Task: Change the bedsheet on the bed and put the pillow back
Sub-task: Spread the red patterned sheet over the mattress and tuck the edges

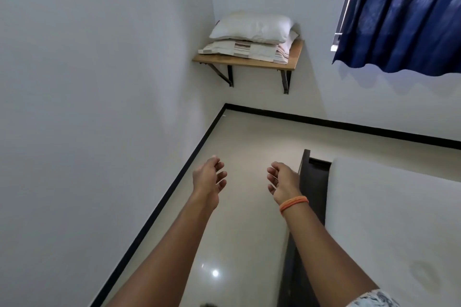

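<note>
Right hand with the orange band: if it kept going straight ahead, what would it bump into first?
Probably the striped pillow on the wooden shelf. The right hand points there with nothing between, though depth is hard to judge.

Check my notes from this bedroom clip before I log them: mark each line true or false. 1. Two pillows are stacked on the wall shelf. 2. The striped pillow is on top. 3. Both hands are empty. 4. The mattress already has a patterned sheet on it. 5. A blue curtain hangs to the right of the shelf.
1. True: a white pillow and a striped pillow lie stacked on the wooden shelf.
2. False: the white one lies on top.
3. True: the left hand and right hand reach forward, holding nothing.
4. False: the mattress looks plain white.
5. True: the blue curtain hangs there.
</note>
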`<control>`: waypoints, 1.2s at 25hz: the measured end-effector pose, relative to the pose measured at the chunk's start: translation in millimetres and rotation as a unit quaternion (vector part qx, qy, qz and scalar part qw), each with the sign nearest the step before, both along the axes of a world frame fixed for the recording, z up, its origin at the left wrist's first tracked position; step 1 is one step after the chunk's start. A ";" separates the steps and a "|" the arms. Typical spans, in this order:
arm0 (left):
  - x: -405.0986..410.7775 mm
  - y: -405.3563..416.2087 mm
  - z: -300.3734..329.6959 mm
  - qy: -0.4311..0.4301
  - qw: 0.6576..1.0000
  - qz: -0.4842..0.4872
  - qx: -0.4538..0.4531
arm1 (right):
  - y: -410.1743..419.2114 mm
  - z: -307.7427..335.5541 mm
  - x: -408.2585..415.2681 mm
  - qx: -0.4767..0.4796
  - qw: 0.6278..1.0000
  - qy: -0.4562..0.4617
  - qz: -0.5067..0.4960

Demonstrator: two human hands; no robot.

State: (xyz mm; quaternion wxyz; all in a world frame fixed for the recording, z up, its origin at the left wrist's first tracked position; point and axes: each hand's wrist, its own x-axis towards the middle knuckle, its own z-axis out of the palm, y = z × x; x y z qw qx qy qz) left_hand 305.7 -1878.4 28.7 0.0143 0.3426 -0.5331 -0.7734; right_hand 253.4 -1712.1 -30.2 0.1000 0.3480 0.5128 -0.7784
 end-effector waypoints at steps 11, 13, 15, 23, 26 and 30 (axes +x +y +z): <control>-287.5 -57.0 9.7 0.001 0.990 -0.137 -0.036 | -70.4 17.5 -243.9 -0.051 0.992 0.010 -0.114; -346.9 -38.2 13.9 0.021 0.982 -0.190 -0.013 | -59.6 23.2 -287.7 -0.036 0.988 0.020 -0.152; -398.5 -17.2 11.4 0.031 0.972 -0.231 0.000 | -42.8 22.0 -325.0 -0.017 0.983 0.020 -0.183; -637.2 103.0 29.3 0.057 0.903 -0.421 0.056 | 60.9 41.4 -494.5 0.009 0.928 0.030 -0.371; -703.4 164.2 52.3 0.081 0.873 -0.476 0.072 | 108.6 57.8 -537.6 0.022 0.901 0.048 -0.431; -778.8 257.5 54.0 0.078 0.828 -0.552 0.066 | 194.8 55.5 -595.7 0.031 0.853 0.058 -0.518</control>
